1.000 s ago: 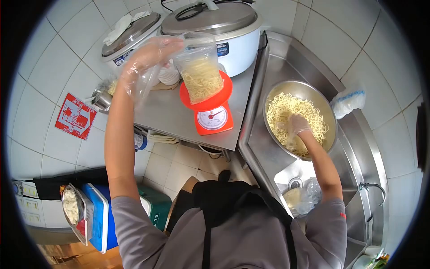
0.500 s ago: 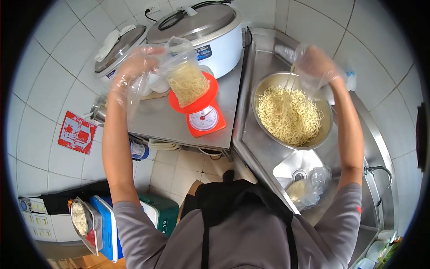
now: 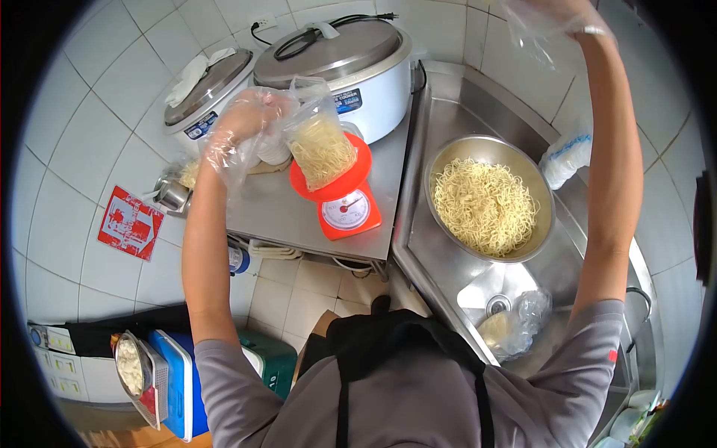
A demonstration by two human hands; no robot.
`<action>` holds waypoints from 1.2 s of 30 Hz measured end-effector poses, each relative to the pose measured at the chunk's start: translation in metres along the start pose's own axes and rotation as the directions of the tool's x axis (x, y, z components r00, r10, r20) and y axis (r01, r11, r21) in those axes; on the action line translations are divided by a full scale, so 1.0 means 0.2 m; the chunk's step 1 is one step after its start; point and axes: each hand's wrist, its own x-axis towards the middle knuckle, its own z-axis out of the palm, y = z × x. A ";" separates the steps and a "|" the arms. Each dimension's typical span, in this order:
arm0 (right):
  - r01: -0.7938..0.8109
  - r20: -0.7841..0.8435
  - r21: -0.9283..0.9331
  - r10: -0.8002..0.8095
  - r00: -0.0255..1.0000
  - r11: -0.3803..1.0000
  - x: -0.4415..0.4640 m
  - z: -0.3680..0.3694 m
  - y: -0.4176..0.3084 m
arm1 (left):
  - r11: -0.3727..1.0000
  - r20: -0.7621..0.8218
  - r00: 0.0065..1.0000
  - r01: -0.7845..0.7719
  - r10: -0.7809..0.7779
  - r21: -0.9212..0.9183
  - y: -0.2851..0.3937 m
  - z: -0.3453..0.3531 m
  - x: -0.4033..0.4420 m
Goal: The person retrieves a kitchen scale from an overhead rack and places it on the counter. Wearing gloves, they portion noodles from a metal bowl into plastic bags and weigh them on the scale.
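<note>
My left hand (image 3: 258,113), in a loose clear plastic glove, is closed on the top edge of a clear bag of noodles (image 3: 323,151). The bag stands tilted on the round pan of a red scale (image 3: 362,213) with a white dial. My right hand (image 3: 562,13), also gloved in clear plastic, is raised at the top edge of the view; its fingers are partly cut off and unclear. Below it, a large metal bowl (image 3: 547,196) holds a heap of yellow noodles (image 3: 485,205).
Two large cookers (image 3: 373,97) (image 3: 213,86) stand behind the scale on the steel table (image 3: 276,205). The bowl is above a sink basin with a drain (image 3: 498,304) and a plastic bag (image 3: 523,325). A white plastic-wrapped bundle (image 3: 569,158) lies right of the bowl.
My right hand has come up out of the noodles, over the bowl, and on to the top edge of the view. My left hand still holds the bag on the scale.
</note>
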 end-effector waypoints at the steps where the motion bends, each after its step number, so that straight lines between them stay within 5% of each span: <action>1: 0.024 0.006 -0.018 -0.024 1.000 1.000 0.04 0.00 -0.05 | 0.999 0.001 1.000 -0.016 0.016 0.030 0.01 -0.01 -0.01; 4: 0.084 0.207 0.221 -0.130 0.970 0.972 0.09 0.02 -0.28 | 0.982 -0.007 0.992 -0.125 0.127 0.139 0.00 -0.01 -0.01; 6: 0.189 0.138 0.148 -0.209 0.968 0.971 0.10 0.14 -0.40 | 0.973 -0.009 0.984 -0.177 0.180 0.146 -0.02 0.00 0.00; 8: 0.187 0.233 0.076 -0.200 0.952 0.979 0.21 0.37 -0.46 | 0.969 -0.027 0.980 -0.191 0.198 0.157 -0.03 0.01 0.00; 10: 0.466 0.281 0.054 -0.461 0.842 0.883 0.30 0.74 -0.47 | 0.972 -0.060 0.983 -0.163 0.176 0.170 -0.02 0.01 -0.01; 12: 0.480 0.329 0.312 -0.568 0.755 0.820 0.14 0.86 -0.56 | 0.967 -0.112 0.977 -0.159 0.183 0.198 -0.02 0.00 -0.02; 16: 0.440 0.568 0.213 -0.477 0.670 0.872 -0.04 1.11 -0.55 | 0.965 -0.209 0.957 -0.155 0.200 0.211 -0.10 0.00 -0.03; 19: 0.565 0.716 0.132 -0.472 0.514 0.815 -0.08 1.06 -0.50 | 0.987 -0.188 0.971 -0.157 0.150 -0.024 -0.13 0.00 -0.02; 22: 0.403 0.759 0.126 -0.350 0.550 0.907 -0.13 0.96 -0.46 | 0.996 -0.112 0.990 -0.090 0.089 -0.002 -0.03 0.00 -0.10; 25: 0.381 0.648 0.338 -0.506 0.569 0.861 -0.16 0.92 -0.40 | 0.984 -0.165 0.985 -0.019 0.049 0.178 0.14 0.04 -0.15; 28: 0.428 0.533 0.341 -0.547 0.645 0.837 -0.16 0.97 -0.36 | 0.956 -0.133 0.991 0.054 -0.016 0.289 0.12 0.09 -0.08; 34: 0.332 0.429 0.287 -0.431 0.794 0.898 -0.15 0.98 -0.35 | 0.991 -0.104 0.993 -0.035 0.049 0.131 0.09 0.09 -0.07; 36: 0.303 0.204 0.451 -0.427 0.881 0.840 -0.10 1.03 -0.37 | 0.993 -0.062 0.998 -0.017 0.024 0.115 0.11 0.07 -0.09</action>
